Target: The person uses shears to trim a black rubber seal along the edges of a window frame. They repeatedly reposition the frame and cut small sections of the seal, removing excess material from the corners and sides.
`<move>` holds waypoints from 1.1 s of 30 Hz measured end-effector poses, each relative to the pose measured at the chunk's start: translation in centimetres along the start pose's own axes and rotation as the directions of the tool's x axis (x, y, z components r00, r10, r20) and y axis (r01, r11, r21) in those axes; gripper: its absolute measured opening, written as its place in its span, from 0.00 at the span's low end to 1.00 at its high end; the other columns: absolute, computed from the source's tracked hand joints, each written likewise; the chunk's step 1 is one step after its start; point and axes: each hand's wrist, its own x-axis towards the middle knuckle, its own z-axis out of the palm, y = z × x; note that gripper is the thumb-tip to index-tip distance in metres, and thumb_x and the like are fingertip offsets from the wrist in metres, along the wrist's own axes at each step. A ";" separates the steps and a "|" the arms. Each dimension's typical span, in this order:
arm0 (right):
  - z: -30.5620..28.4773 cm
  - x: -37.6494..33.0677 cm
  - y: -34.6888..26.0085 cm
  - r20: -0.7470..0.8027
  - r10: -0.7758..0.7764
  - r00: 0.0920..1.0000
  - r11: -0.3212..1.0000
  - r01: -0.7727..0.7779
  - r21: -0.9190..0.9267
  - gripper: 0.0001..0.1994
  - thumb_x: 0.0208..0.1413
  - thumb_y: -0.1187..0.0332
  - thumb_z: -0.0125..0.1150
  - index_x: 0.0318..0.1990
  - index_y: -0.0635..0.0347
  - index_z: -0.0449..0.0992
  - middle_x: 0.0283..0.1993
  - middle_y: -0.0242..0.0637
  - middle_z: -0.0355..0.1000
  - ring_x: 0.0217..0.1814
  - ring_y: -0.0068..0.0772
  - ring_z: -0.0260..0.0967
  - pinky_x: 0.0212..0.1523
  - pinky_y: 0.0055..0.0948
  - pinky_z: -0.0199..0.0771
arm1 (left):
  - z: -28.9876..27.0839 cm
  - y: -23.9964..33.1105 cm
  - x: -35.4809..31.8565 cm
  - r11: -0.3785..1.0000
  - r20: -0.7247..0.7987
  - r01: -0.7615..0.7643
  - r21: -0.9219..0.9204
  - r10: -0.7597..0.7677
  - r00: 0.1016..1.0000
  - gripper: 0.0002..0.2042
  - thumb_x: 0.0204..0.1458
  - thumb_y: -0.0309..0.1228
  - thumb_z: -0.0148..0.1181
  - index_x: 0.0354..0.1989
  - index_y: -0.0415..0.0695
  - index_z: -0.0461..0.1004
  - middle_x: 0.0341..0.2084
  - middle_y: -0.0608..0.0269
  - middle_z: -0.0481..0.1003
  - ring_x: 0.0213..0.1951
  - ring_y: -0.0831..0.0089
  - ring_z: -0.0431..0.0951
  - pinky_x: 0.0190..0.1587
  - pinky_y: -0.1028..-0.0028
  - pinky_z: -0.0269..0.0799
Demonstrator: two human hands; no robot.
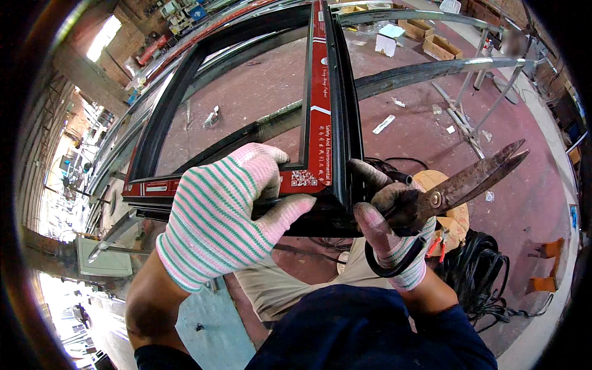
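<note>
A rectangular black window frame [320, 117] with red printed film on its face lies in front of me, its near right corner between my hands. My left hand [222, 203], in a pink glove with green stripes, grips the near bar, fingers over the top and thumb along the front edge. In my right hand [388, 231], gloved and dirty at the fingertips, rests a pair of rusty shears [472, 182], blades pointing right and slightly parted. The fingertips of that hand are at the frame's right side, beside a dark cord end; whether they touch the frame I cannot tell.
Curved metal rails [425, 71] on legs run beneath the frame. A heap of black rubber strip [478, 280] lies on the floor at right, near a round wooden piece [453, 222]. Cardboard boxes [441, 46] stand far right; a pale blue board [213, 324] lies near left.
</note>
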 end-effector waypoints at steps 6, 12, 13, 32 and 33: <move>-0.6 0.3 0.3 0.059 -0.064 0.996 0.996 0.068 -0.057 0.12 0.53 0.72 0.68 0.25 0.63 0.68 0.37 0.46 0.75 0.60 0.49 0.71 0.53 0.38 0.72 | -0.3 0.4 -0.2 0.991 0.036 0.131 -0.028 -0.130 0.991 0.21 0.45 0.38 0.73 0.42 0.39 0.72 0.31 0.57 0.76 0.31 0.69 0.77 0.36 0.72 0.74; -0.2 0.3 -0.5 0.020 0.016 1.000 0.999 -0.017 0.032 0.12 0.53 0.74 0.67 0.24 0.62 0.69 0.29 0.36 0.71 0.59 0.49 0.72 0.52 0.37 0.72 | 0.2 0.4 -0.3 0.994 0.037 0.102 0.039 -0.104 0.994 0.23 0.48 0.42 0.72 0.43 0.39 0.71 0.31 0.58 0.75 0.32 0.68 0.77 0.37 0.70 0.74; -0.2 0.3 -0.5 0.010 0.031 0.999 0.999 -0.032 0.044 0.11 0.53 0.75 0.66 0.23 0.61 0.69 0.29 0.36 0.71 0.59 0.49 0.72 0.52 0.37 0.72 | 0.3 0.4 -0.4 0.994 0.028 0.106 0.025 -0.106 0.994 0.22 0.48 0.42 0.72 0.42 0.39 0.71 0.31 0.58 0.75 0.32 0.68 0.77 0.37 0.70 0.74; -0.3 2.0 0.9 0.027 -0.095 0.995 0.995 0.096 -0.023 0.21 0.43 0.68 0.80 0.35 0.62 0.68 0.36 0.40 0.74 0.57 0.40 0.74 0.51 0.34 0.74 | -0.4 -0.6 -1.7 0.963 0.009 0.259 -0.071 -0.259 0.966 0.22 0.48 0.42 0.72 0.38 0.41 0.67 0.43 0.53 0.77 0.37 0.72 0.78 0.39 0.73 0.75; -0.3 2.0 0.6 0.040 -0.067 0.997 0.998 0.067 -0.001 0.20 0.45 0.68 0.78 0.35 0.61 0.67 0.36 0.39 0.73 0.60 0.43 0.71 0.52 0.35 0.72 | -0.5 -0.3 -1.5 0.959 0.017 0.276 -0.058 -0.276 0.961 0.22 0.48 0.42 0.72 0.38 0.41 0.67 0.43 0.53 0.77 0.38 0.70 0.78 0.42 0.72 0.75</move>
